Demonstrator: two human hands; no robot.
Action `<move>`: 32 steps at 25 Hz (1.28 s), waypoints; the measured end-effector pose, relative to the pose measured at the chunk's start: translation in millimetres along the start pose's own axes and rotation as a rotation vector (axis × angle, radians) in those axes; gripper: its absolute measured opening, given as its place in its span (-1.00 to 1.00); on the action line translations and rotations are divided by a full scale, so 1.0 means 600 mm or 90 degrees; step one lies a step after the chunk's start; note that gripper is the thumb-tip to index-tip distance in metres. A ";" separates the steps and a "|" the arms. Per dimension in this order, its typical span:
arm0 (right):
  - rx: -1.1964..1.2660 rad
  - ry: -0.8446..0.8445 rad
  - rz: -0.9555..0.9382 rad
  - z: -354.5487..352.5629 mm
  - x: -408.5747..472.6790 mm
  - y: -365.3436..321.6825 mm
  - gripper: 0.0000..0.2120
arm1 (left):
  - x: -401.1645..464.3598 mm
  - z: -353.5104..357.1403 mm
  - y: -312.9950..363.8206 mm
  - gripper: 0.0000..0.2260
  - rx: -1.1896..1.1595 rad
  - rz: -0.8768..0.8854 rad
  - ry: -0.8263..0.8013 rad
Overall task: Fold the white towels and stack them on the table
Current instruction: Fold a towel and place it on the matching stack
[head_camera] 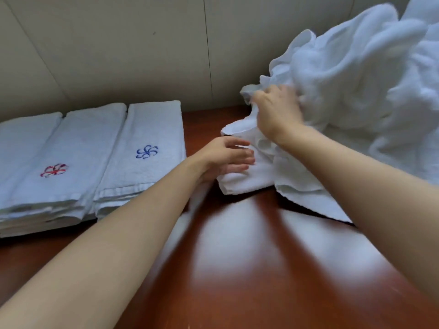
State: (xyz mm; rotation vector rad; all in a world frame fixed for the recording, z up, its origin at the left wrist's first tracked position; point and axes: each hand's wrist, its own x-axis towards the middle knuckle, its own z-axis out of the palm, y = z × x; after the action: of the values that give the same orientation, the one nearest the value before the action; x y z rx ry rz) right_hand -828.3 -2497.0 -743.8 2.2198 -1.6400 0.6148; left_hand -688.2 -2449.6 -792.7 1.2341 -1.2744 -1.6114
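1. Two bare hands at work over a glossy reddish-brown wooden table, its polish throwing back pale streaks.
2. Left hand at the table's middle, fingers spread and nearly straight, tips laid against a loose white towel; nothing pinched or clasped.
3. Right hand higher and farther back, fingers curled into a soft fold of that same towel, gripping it at the upper edge.
4. Loose towel crumpled and half-opened, nubby terry with a stitched hem, its lower part flat on the table, its upper part lifted toward the heap.
5. Big heap of unfolded white towels at the right, fluffy, rumpled into deep billows, piled against the wall.
6. Three neat stacks of folded towels side by side at the left, long rectangles touching edge to edge: blue-flower stack nearest the hands, with a blue pinwheel flower embroidered on top; red-flower stack next, with a red flower; far-left stack cut by the frame edge.
7. Beige panelled wall behind, smooth, with thin vertical seams.
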 end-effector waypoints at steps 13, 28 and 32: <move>0.853 -0.032 0.255 -0.180 -0.135 -0.155 -0.71 | -0.235 0.010 0.032 -0.66 0.056 0.166 -0.045; 0.342 -0.378 -0.223 -0.155 -0.355 -0.403 -0.73 | -0.675 -0.273 -0.128 -0.82 0.126 0.013 0.498; 0.603 -0.532 -0.264 -0.177 -0.381 -0.463 -0.65 | -0.684 -0.340 -0.139 -0.80 0.514 -0.010 0.866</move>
State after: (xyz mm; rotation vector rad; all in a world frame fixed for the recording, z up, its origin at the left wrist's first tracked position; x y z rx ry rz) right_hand -636.8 -2175.6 -768.7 3.7675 -1.1577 0.3897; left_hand -377.6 -2102.8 -784.9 2.1847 -0.8934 0.0764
